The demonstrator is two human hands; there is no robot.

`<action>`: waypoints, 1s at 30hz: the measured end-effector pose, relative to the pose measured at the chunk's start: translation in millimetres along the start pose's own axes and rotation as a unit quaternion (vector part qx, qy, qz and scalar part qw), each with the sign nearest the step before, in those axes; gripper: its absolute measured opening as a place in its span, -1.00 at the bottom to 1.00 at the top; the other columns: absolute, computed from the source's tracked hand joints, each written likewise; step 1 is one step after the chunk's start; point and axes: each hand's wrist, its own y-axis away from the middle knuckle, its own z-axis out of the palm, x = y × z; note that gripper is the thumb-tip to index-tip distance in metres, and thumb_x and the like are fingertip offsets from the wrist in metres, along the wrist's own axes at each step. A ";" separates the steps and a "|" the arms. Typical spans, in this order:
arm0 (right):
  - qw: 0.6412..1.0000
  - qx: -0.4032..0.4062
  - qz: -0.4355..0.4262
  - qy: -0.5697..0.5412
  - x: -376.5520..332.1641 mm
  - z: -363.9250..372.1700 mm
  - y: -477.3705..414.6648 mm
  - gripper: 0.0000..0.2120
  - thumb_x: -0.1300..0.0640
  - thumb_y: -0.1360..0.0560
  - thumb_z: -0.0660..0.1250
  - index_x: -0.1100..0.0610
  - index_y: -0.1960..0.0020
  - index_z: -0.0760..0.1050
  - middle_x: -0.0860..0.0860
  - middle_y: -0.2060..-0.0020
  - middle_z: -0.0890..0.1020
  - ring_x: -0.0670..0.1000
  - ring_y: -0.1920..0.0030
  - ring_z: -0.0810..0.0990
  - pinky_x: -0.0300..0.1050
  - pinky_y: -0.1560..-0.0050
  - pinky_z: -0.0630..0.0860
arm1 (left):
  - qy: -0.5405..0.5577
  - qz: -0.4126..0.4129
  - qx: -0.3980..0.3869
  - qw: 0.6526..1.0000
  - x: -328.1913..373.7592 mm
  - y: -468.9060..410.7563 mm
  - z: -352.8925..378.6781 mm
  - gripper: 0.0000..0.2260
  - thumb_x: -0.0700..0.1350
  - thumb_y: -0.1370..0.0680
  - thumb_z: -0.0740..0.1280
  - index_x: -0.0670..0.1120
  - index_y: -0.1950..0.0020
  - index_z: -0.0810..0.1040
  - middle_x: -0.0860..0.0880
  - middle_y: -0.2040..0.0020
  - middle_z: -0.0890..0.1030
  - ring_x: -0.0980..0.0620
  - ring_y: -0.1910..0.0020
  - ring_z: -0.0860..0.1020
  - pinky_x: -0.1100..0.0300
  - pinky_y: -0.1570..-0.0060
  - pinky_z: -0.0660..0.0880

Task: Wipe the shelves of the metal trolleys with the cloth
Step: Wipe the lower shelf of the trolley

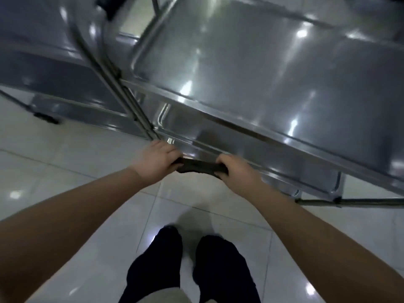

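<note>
Dark-trousered legs (190, 270) on glossy white floor tiles (65, 162), steel trolley (262, 73) ahead.

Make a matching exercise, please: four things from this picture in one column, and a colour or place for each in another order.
Things:
1. cloth
2. top shelf
3. floor
4. left hand

Descriptions:
A. white glossy tiles
B. shiny grey metal
C. dark, stretched between both hands
D. gripping the cloth near the trolley's corner post

Pairs: 1-C, 2-B, 3-A, 4-D
</note>
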 end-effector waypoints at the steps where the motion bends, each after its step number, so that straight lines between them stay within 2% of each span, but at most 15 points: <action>1: 0.999 -0.005 -0.023 0.022 -24.2 -26.1 5.0 -0.93 0.15 -0.55 0.34 0.05 0.03 0.45 -0.03 0.13 0.48 0.05 0.07 0.46 -0.08 0.21 0.27 | -0.010 0.009 0.008 1.000 2.7 9.6 -35.6 -0.69 0.05 -0.53 0.21 -0.14 0.05 0.64 -0.11 0.18 0.62 -0.16 0.22 0.60 0.03 0.09 0.39; 4: 0.995 -0.003 -0.093 0.044 -95.5 -97.3 15.0 -0.87 0.18 -0.46 0.40 0.07 0.04 0.49 -0.05 0.15 0.49 0.06 0.08 0.50 -0.08 0.19 0.34 | -0.057 -0.012 0.061 0.996 16.9 41.5 -140.2 -0.70 0.02 -0.55 0.21 -0.15 0.03 0.64 -0.11 0.15 0.62 -0.15 0.20 0.59 0.03 0.06 0.36; 8: 0.984 0.001 -0.170 0.041 -197.2 -163.1 13.7 -0.81 0.19 -0.42 0.44 -0.01 0.11 0.46 -0.05 0.19 0.53 0.02 0.15 0.51 -0.06 0.17 0.44 | -0.095 -0.104 0.135 0.981 9.2 87.8 -249.9 -0.68 0.07 -0.53 0.18 -0.07 -0.01 0.65 -0.04 0.13 0.63 -0.11 0.15 0.61 0.11 0.01 0.31; 13: 0.962 0.027 -0.258 0.083 -331.2 -202.6 -5.1 -0.85 0.15 -0.39 0.45 0.02 0.15 0.49 -0.04 0.17 0.59 0.01 0.11 0.55 -0.07 0.11 0.50 | -0.189 -0.170 0.199 0.946 -17.9 149.1 -353.8 -0.68 0.09 -0.47 0.20 -0.05 0.06 0.66 -0.01 0.17 0.64 -0.09 0.18 0.60 0.08 0.16 0.49; 16: 0.946 0.058 -0.299 0.111 -417.2 -210.2 -19.4 -0.85 0.16 -0.38 0.44 0.03 0.11 0.50 0.01 0.11 0.61 0.04 0.07 0.56 -0.05 0.06 0.51 | -0.237 -0.210 0.233 0.919 -50.2 190.6 -401.9 -0.70 0.09 -0.47 0.23 -0.05 0.08 0.67 -0.03 0.20 0.64 -0.11 0.20 0.62 0.07 0.16 0.47; 18: 0.936 0.075 -0.325 0.114 -474.8 -207.8 -28.5 -0.84 0.16 -0.40 0.47 0.05 0.09 0.51 0.02 0.09 0.60 0.05 0.05 0.55 -0.07 0.06 0.50 | -0.264 -0.237 0.256 0.899 -79.8 222.8 -429.0 -0.84 0.02 -0.48 0.41 -0.05 0.06 0.66 -0.04 0.19 0.64 -0.13 0.18 0.61 0.05 0.13 0.44; 20: 0.929 0.092 -0.339 0.117 -531.8 -200.0 -37.8 -0.81 0.16 -0.41 0.49 0.06 0.07 0.50 0.01 0.08 0.56 0.04 0.03 0.53 -0.10 0.10 0.44 | -0.292 -0.260 0.282 0.876 -110.4 254.6 -454.1 -0.85 -0.03 -0.44 0.51 -0.06 0.07 0.66 -0.04 0.19 0.63 -0.14 0.18 0.60 0.04 0.12 0.42; 23: 0.921 0.132 -0.350 0.112 -608.5 -181.8 -52.1 -0.83 0.19 -0.44 0.46 0.06 0.08 0.47 -0.01 0.07 0.52 0.03 0.01 0.51 -0.13 0.12 0.37 | -0.328 -0.279 0.304 0.850 -160.6 294.9 -486.1 -0.84 -0.05 -0.43 0.50 -0.09 0.07 0.65 -0.07 0.18 0.63 -0.17 0.17 0.59 0.01 0.11 0.41; 27: 0.914 0.183 -0.344 0.114 -696.3 -163.0 -79.7 -0.87 0.21 -0.46 0.41 0.11 0.01 0.52 0.05 0.00 0.55 0.06 -0.03 0.51 -0.07 0.04 0.44 | -0.319 -0.287 0.344 0.835 -229.3 332.6 -529.3 -0.84 -0.05 -0.50 0.44 -0.08 -0.02 0.64 -0.08 0.10 0.65 -0.18 0.10 0.58 -0.02 0.02 0.39; 30: 0.906 0.209 -0.343 0.133 -752.2 -162.7 -105.8 -0.88 0.20 -0.50 0.36 0.11 -0.03 0.51 0.02 0.03 0.52 0.06 -0.01 0.50 -0.04 0.02 0.47 | -0.320 -0.280 0.372 0.825 -284.2 347.7 -566.1 -0.83 -0.04 -0.54 0.39 -0.08 -0.06 0.64 -0.08 0.05 0.64 -0.18 0.04 0.57 -0.01 -0.01 0.34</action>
